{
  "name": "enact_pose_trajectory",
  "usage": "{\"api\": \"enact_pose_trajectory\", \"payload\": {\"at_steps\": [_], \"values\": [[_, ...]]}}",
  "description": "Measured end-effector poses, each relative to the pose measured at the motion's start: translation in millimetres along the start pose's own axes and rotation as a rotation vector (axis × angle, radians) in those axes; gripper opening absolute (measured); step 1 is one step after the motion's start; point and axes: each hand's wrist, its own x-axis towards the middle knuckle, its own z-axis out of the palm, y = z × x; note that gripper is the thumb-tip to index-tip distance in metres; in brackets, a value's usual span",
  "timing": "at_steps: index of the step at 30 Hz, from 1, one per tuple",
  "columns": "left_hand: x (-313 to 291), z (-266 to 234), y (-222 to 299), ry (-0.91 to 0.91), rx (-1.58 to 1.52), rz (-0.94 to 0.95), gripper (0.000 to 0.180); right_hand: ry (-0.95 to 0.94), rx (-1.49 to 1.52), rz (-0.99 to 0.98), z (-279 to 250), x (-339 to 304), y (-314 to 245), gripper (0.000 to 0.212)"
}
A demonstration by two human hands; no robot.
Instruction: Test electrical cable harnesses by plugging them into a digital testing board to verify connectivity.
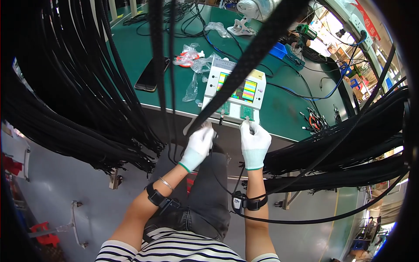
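A white box-shaped cable tester (pixel 262 75) with a lit, colour-striped screen (pixel 247 90) sits at the green table's near edge. Two green circuit boards (pixel 247 112) are set along its front, and a small dark plug (pixel 221 117) stands at the left one. My left hand (pixel 201 140), in a white glove, is closed around a black braided cable (pixel 227 87) just below the tester. The gloved right hand (pixel 255 139) pinches a small light-coloured connector (pixel 247 118) against the front of the right board; my fingers partly cover it.
Thick bundles of black cables hang at the left (pixel 78 87) and right (pixel 349 148). On the table lie a phone (pixel 152 75), red-handled pliers (pixel 185 60) among clear plastic bags, a blue bin (pixel 278 50) and cable ends (pixel 315 121). A white fan (pixel 251 13) stands at the back.
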Motion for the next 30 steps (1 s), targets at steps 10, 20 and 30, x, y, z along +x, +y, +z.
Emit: {"api": "enact_pose_trajectory", "payload": {"at_steps": [10, 20, 30], "values": [[-106, 62, 19, -0.512, 0.272, 0.830, 0.038, -0.048, -0.456, -0.390, -90, 1, -64, 0.020], [-48, -15, 47, -0.305, -1.011, 0.387, 0.039, 0.914, -1.227, -0.919, -302, 82, -206, 0.032], [-57, 26, -7, -0.629, -0.459, -0.251, 0.055, 0.716, -0.267, -0.677, -216, 66, -198, 0.037]]}}
